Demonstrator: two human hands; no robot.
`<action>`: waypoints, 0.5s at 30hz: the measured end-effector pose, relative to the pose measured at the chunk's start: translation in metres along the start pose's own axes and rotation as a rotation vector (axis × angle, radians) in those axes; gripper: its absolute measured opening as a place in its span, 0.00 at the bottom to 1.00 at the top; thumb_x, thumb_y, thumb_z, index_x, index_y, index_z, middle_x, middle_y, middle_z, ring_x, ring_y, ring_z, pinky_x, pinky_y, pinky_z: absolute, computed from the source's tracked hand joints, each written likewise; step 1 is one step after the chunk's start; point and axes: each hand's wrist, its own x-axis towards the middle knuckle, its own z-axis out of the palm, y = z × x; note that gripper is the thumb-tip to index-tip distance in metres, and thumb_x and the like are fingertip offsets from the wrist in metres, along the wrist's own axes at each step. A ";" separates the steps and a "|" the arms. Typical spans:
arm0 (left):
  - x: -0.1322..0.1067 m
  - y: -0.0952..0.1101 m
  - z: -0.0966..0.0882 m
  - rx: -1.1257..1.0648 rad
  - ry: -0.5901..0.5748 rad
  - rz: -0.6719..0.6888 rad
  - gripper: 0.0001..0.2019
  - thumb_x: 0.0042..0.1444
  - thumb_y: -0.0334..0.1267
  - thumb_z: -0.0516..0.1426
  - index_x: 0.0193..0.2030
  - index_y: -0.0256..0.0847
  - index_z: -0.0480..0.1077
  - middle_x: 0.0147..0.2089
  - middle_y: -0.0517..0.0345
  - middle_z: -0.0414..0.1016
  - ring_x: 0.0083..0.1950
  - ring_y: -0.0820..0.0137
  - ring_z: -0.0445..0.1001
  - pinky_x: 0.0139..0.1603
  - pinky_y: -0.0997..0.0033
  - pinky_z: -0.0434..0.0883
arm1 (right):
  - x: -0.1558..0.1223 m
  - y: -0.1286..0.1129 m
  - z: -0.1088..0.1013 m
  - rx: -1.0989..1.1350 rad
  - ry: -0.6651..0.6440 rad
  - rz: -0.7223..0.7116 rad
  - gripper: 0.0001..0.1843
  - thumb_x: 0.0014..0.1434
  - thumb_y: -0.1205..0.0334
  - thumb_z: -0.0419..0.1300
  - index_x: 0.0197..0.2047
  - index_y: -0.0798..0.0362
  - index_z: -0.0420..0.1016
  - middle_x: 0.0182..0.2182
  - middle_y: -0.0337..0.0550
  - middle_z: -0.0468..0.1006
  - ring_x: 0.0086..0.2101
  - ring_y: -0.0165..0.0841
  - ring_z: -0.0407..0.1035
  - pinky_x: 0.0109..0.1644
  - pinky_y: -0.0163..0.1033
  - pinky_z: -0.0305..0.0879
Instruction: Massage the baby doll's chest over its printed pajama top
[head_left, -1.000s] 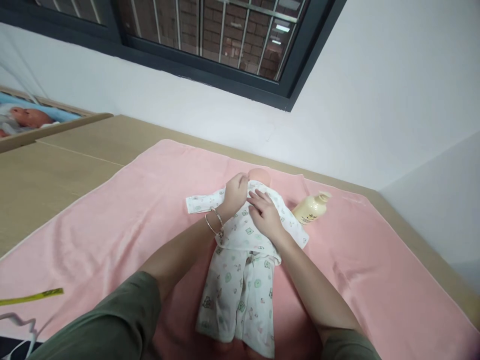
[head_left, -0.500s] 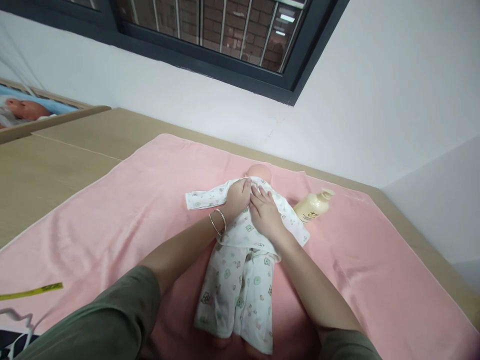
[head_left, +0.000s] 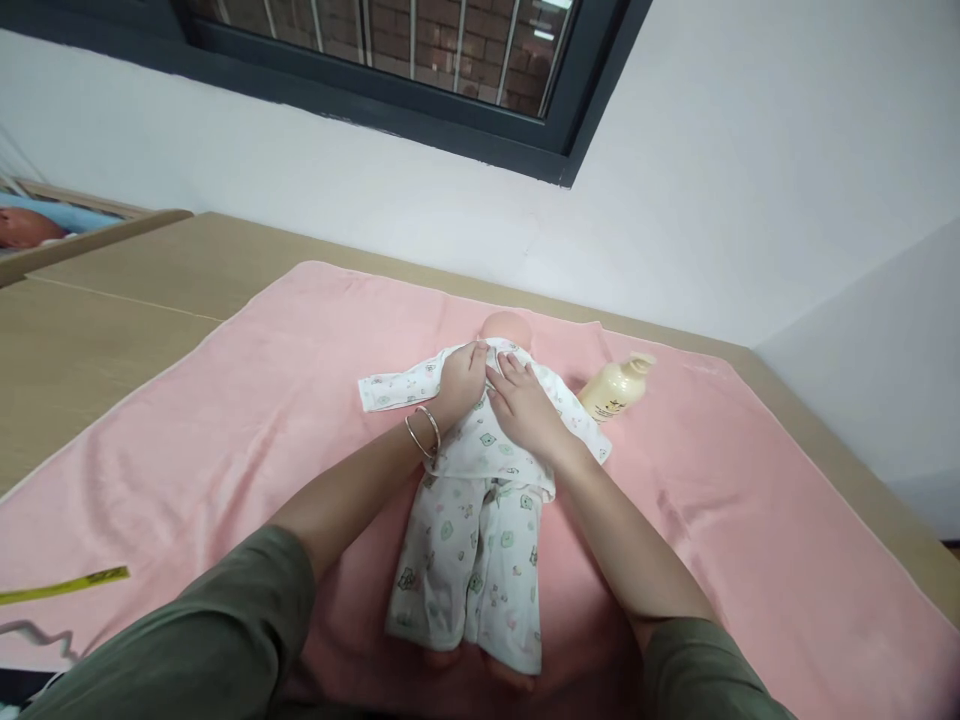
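A baby doll (head_left: 507, 327) lies on a pink blanket (head_left: 300, 350), its head away from me and its feet towards me. It wears a white printed shirt (head_left: 480, 448) and matching trousers (head_left: 469, 570). On the upper part of the shirt, my left hand (head_left: 463, 380) is closed, with its fingers curled in against the cloth near the neck. Right beside it, my right hand (head_left: 525, 408) lies flat on the shirt, fingers stretched out. Both hands partly hide the shirt's upper middle. One sleeve points out left; the other slants down right.
A cream pump bottle (head_left: 613, 390) leans or lies just right of the doll. A yellow strip (head_left: 67, 585) and a grey cord (head_left: 37, 632) are at the lower left. Behind the wooden table (head_left: 150, 260) rise a white wall and a window. Another doll (head_left: 30, 228) lies far left.
The view has shifted slightly, so everything sits a little higher and further left. My hands stay on the shirt's upper part, with only slight finger movement.
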 end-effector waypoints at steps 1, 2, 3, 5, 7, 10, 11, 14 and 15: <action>0.000 0.000 0.000 0.005 -0.003 0.002 0.19 0.71 0.41 0.45 0.37 0.40 0.75 0.43 0.49 0.83 0.51 0.62 0.79 0.55 0.66 0.73 | 0.002 0.005 0.000 0.030 0.001 0.001 0.30 0.75 0.55 0.42 0.74 0.56 0.61 0.76 0.55 0.51 0.75 0.46 0.41 0.77 0.61 0.39; 0.000 0.000 0.000 0.013 -0.006 0.003 0.19 0.71 0.41 0.45 0.37 0.40 0.75 0.43 0.49 0.83 0.51 0.62 0.79 0.55 0.66 0.73 | 0.005 0.011 -0.001 0.057 0.011 0.014 0.30 0.75 0.54 0.41 0.74 0.55 0.61 0.76 0.54 0.51 0.75 0.45 0.41 0.77 0.61 0.38; 0.000 0.000 -0.001 0.019 -0.011 0.005 0.19 0.71 0.41 0.45 0.38 0.40 0.75 0.43 0.49 0.83 0.51 0.62 0.79 0.54 0.66 0.73 | 0.007 0.017 -0.001 0.079 0.025 0.037 0.30 0.75 0.53 0.41 0.74 0.54 0.60 0.76 0.53 0.51 0.75 0.44 0.41 0.77 0.61 0.38; -0.001 0.002 -0.001 0.027 -0.019 0.012 0.19 0.71 0.41 0.45 0.38 0.40 0.75 0.42 0.49 0.83 0.51 0.62 0.79 0.54 0.66 0.73 | 0.012 0.026 -0.001 0.095 0.063 0.119 0.30 0.75 0.52 0.41 0.75 0.54 0.59 0.76 0.53 0.51 0.75 0.44 0.42 0.76 0.60 0.40; -0.001 0.003 -0.002 0.026 -0.017 0.017 0.19 0.71 0.41 0.45 0.38 0.40 0.75 0.42 0.49 0.83 0.50 0.61 0.79 0.54 0.65 0.73 | 0.012 0.026 -0.002 0.060 0.089 0.228 0.32 0.75 0.52 0.42 0.75 0.60 0.57 0.75 0.58 0.53 0.74 0.46 0.45 0.76 0.59 0.43; -0.001 0.004 -0.002 0.019 -0.010 0.017 0.19 0.70 0.41 0.45 0.37 0.40 0.75 0.41 0.50 0.83 0.50 0.61 0.79 0.54 0.65 0.73 | 0.002 0.005 -0.001 -0.087 0.107 0.341 0.33 0.75 0.56 0.42 0.74 0.69 0.56 0.71 0.69 0.59 0.72 0.51 0.53 0.75 0.58 0.45; -0.001 0.004 -0.001 0.016 -0.007 0.014 0.19 0.70 0.41 0.45 0.37 0.40 0.75 0.41 0.50 0.83 0.51 0.61 0.79 0.54 0.65 0.73 | -0.003 -0.004 0.000 -0.140 0.110 0.348 0.32 0.75 0.57 0.42 0.73 0.70 0.57 0.70 0.71 0.61 0.71 0.52 0.54 0.75 0.58 0.45; -0.002 0.004 -0.001 0.004 -0.001 0.000 0.19 0.70 0.40 0.45 0.37 0.40 0.75 0.42 0.50 0.83 0.50 0.62 0.79 0.54 0.65 0.73 | -0.012 -0.023 0.005 -0.186 0.086 0.261 0.30 0.73 0.63 0.42 0.73 0.68 0.57 0.72 0.69 0.58 0.72 0.51 0.52 0.75 0.57 0.46; -0.002 0.004 -0.001 0.002 0.000 -0.001 0.18 0.70 0.40 0.45 0.37 0.40 0.75 0.42 0.50 0.83 0.50 0.62 0.79 0.53 0.65 0.73 | -0.012 -0.023 0.006 -0.165 0.081 0.224 0.30 0.73 0.64 0.42 0.74 0.67 0.57 0.73 0.67 0.56 0.73 0.50 0.50 0.75 0.56 0.46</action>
